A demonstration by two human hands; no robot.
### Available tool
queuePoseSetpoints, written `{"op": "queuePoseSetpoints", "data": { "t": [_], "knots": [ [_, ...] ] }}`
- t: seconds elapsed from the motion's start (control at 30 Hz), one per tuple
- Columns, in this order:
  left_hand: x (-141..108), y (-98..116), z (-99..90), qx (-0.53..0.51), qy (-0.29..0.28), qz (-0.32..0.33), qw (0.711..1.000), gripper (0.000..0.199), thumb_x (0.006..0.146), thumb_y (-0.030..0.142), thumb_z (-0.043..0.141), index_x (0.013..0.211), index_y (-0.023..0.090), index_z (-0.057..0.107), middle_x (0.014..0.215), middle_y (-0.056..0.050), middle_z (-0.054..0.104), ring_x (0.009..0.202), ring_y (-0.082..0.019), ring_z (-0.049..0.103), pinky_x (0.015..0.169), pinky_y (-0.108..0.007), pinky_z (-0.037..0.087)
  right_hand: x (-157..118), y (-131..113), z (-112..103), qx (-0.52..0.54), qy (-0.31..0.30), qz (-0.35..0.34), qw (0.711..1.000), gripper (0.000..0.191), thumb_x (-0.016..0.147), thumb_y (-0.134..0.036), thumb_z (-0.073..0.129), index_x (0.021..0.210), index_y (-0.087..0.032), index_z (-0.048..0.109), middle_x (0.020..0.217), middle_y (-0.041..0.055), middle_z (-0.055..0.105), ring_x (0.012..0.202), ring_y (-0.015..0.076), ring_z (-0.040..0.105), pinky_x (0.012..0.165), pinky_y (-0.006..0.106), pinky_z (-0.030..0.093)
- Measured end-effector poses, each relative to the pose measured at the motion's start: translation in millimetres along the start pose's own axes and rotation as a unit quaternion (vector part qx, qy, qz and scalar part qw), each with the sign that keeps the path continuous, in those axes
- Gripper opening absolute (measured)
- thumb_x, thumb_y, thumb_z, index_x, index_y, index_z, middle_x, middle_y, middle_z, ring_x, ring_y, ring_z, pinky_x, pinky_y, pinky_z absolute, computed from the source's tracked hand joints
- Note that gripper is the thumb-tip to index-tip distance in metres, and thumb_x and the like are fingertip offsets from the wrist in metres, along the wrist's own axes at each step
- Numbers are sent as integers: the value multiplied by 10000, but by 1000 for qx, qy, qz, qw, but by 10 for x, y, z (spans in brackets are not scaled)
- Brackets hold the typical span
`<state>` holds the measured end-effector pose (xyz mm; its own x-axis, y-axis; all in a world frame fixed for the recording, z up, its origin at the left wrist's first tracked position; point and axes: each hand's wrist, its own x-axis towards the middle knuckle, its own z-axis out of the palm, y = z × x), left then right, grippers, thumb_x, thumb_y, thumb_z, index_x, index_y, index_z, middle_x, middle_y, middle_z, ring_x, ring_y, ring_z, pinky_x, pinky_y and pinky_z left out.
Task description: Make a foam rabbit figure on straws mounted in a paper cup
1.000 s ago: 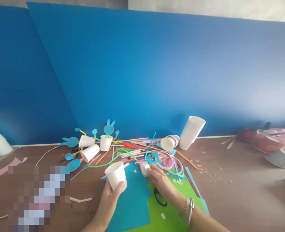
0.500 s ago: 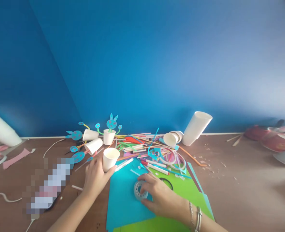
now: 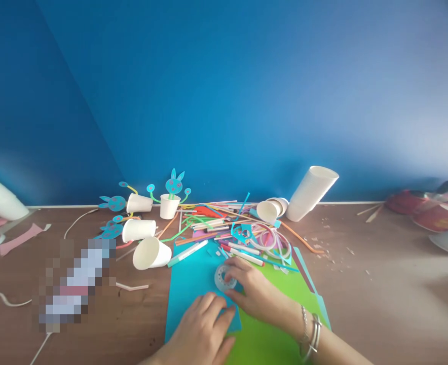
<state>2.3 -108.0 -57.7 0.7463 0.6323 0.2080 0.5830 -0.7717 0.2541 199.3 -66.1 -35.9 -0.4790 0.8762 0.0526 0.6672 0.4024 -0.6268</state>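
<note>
My right hand (image 3: 254, 294) holds a clear tape roll (image 3: 221, 282) between thumb and fingers, above the blue paper sheet (image 3: 184, 284). Close in front of me, my left hand (image 3: 204, 327) is over the same sheet, its fingers loosely stretched with nothing seen in them. A white paper cup (image 3: 148, 254) lies tipped on its side at the sheet's left corner. Behind it stands an upright cup (image 3: 169, 208) bearing a blue paper rabbit head (image 3: 174, 185) on straws. Under my right hand a green sheet (image 3: 273, 319) overlaps the blue one.
Markers (image 3: 188, 253) and a pile of coloured straws (image 3: 209, 233) lie behind the sheets. A tall stack of paper cups (image 3: 311, 193) leans near the blue wall. Paper scraps (image 3: 351, 251) dot the table at right. A pixelated object (image 3: 81, 284) and pink strip (image 3: 22, 239) lie left.
My left hand has let go of the white cup, which now lies on its side, and has moved right and nearer to me. My right hand stays on the tape roll.
</note>
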Motion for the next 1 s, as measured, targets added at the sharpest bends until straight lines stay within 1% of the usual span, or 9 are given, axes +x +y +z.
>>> {"op": "queuePoseSetpoints", "data": {
  "t": [0.1,0.17,0.23,0.33,0.43,0.5,0.63,0.8,1.0],
  "knots": [
    [-4,29,109,16,-1,-9,1000,402,813,383,613,1166,192,584,927,-85,632,854,-259,560,719,-362,476,-7,9,-10,-10,-15,0,1000,154,776,-130,605,918,-190,615,1202,94,550,1057,235,566,940,359,448],
    [-27,-14,92,-25,19,-10,999,123,838,301,585,874,198,642,832,-52,603,812,-220,544,693,-327,463,-12,-8,-36,-13,-22,-5,1000,164,767,-113,598,913,-185,610,1199,95,548,1057,234,561,938,357,444],
    [-45,-64,40,-71,46,-67,994,192,860,194,518,674,183,564,765,-40,563,775,-190,529,682,-310,456,-27,-42,-52,-11,-32,-12,999,213,739,-89,598,928,-187,597,1156,88,562,1042,227,557,922,345,447],
    [-38,-122,-2,-141,61,-178,972,103,785,175,610,877,176,564,951,-73,578,914,-219,540,778,-352,486,-82,-110,-24,-6,-56,-23,998,395,690,-103,632,1066,-185,544,1085,79,578,1014,229,552,886,342,455],
    [14,-164,27,-202,20,-226,953,793,565,246,823,1248,159,429,1271,-148,484,1176,-310,451,966,-448,435,-150,-172,22,-13,-78,-35,996,545,666,-165,683,1175,-150,489,1100,104,581,1037,255,546,907,364,442],
    [58,-185,41,-222,-29,-226,948,926,489,294,873,1283,172,413,1297,-149,474,1210,-337,424,1009,-488,393,-171,-188,-12,-5,-91,-38,995,608,665,-199,703,1228,-152,475,1148,112,580,1079,262,542,937,360,430],
    [118,-206,11,-224,-74,-200,951,710,559,356,847,1173,200,528,1222,-110,528,1155,-316,461,1000,-477,389,-93,-84,-302,10,-88,2,996,405,750,-158,612,1147,-238,598,1167,45,628,1048,205,596,907,292,448],
    [148,-187,-1,-203,-63,-202,956,573,654,336,791,1164,230,554,1206,-87,524,1146,-296,458,991,-450,394,122,232,-612,-165,46,161,972,294,843,-124,452,896,-207,729,934,62,735,879,230,661,764,317,467],
    [145,-185,49,-192,-59,-202,959,589,632,388,803,1161,262,577,1169,-80,522,1108,-297,475,965,-452,414,318,256,-454,-203,22,101,974,274,855,-157,486,845,-225,751,859,50,726,839,200,654,713,261,445]
  ]
}}
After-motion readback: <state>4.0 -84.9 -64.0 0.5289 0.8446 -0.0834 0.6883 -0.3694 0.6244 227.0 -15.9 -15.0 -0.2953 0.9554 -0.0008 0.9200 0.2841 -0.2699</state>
